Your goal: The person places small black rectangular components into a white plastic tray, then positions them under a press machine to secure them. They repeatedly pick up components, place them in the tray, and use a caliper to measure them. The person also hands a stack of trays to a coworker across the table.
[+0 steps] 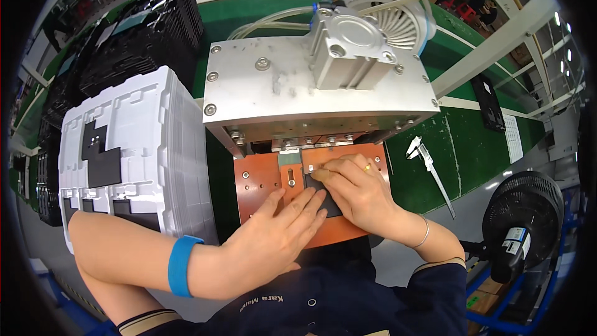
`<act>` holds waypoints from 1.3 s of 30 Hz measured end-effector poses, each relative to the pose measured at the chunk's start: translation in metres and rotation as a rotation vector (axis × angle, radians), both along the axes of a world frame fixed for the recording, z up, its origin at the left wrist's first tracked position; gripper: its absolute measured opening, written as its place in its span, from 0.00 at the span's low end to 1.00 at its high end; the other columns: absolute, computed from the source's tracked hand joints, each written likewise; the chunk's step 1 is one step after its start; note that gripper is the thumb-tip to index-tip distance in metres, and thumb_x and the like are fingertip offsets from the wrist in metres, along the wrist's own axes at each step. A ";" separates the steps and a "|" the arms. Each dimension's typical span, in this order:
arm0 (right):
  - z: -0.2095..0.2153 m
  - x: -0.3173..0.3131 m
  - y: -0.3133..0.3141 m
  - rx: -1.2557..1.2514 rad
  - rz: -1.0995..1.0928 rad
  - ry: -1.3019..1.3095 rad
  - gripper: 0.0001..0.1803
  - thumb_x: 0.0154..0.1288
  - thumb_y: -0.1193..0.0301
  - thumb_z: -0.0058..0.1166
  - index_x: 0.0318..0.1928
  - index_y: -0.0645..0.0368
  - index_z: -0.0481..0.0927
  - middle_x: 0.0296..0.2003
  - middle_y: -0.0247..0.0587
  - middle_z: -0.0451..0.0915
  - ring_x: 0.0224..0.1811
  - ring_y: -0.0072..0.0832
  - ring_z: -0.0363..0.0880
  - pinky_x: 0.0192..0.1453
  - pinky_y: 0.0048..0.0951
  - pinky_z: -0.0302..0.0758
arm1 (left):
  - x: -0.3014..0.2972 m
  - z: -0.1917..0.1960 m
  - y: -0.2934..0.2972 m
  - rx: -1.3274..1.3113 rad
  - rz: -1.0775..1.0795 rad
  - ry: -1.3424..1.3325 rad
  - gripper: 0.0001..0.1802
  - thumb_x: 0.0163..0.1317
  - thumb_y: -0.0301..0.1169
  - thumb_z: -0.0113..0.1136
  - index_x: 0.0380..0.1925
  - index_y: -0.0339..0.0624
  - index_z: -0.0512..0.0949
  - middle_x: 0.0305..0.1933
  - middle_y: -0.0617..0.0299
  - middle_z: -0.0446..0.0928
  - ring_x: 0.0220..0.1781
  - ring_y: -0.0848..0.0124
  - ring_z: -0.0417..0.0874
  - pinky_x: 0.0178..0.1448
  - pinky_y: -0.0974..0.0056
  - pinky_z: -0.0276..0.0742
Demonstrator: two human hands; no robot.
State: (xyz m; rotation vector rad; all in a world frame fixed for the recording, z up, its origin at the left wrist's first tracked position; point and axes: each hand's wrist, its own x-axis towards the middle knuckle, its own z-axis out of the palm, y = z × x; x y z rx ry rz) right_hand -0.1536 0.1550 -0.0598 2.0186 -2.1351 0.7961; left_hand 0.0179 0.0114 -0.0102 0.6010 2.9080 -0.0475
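— Two hands on one small dark flat part (323, 198), lying on the orange fixture plate (261, 180) under the grey press head (298, 87).

— Is it seated?

— Looks nearly so, by my judgement: it lies flat on the plate, but both hands are on it, so the placing isn't finished. The left hand (280, 230) lies open, fingers spread flat across its near edge; the right hand (357, 190) curls over it, fingertips pinching its far end.

— Which way does it run?

— Long axis away from the person, far end toward the press; the hands hide most of it.
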 end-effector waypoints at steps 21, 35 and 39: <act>0.006 0.000 0.009 -0.059 -0.141 -0.109 0.19 0.53 0.72 0.66 0.48 0.56 0.83 0.50 0.40 0.77 0.51 0.39 0.74 0.56 0.36 0.70 | -0.005 0.011 -0.003 0.032 0.015 -0.099 0.45 0.54 0.57 0.62 0.65 0.38 0.67 0.72 0.47 0.60 0.77 0.56 0.57 0.72 0.46 0.60; 0.009 -0.014 0.015 0.009 -0.037 -0.177 0.19 0.50 0.67 0.70 0.43 0.60 0.83 0.47 0.41 0.80 0.50 0.38 0.76 0.52 0.36 0.74 | -0.019 0.006 -0.018 0.144 0.161 -0.032 0.46 0.53 0.60 0.62 0.64 0.39 0.68 0.72 0.44 0.59 0.76 0.51 0.57 0.73 0.44 0.57; 0.007 -0.018 0.013 0.011 -0.017 -0.211 0.19 0.48 0.67 0.71 0.41 0.60 0.84 0.46 0.40 0.81 0.49 0.38 0.76 0.52 0.35 0.75 | -0.019 0.006 -0.018 0.160 0.175 -0.051 0.46 0.51 0.60 0.64 0.65 0.43 0.68 0.72 0.44 0.60 0.76 0.49 0.56 0.73 0.42 0.58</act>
